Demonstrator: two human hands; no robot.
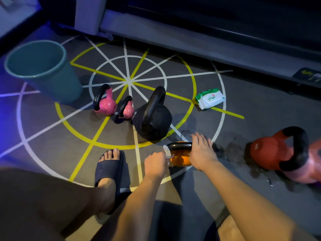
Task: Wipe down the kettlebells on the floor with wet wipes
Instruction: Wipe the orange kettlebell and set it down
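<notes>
Orange round kettlebell (180,160) is standing on the floor (52,136) while I am steadying its black handle (178,146) with my flat-fingered right hand (201,152) so my left hand (155,164), pinching a white wet wipe (167,151), can scrub.

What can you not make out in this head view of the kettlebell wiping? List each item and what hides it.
- Orange kettlebell: head view; body mostly covered by the left hand and right hand.
- Wipe: head view; only a corner shows, the rest is inside the left hand.
- Far-right kettlebell: head view; cut off by the right edge.
- Wipes pack: head view; label print too small to read.
</notes>
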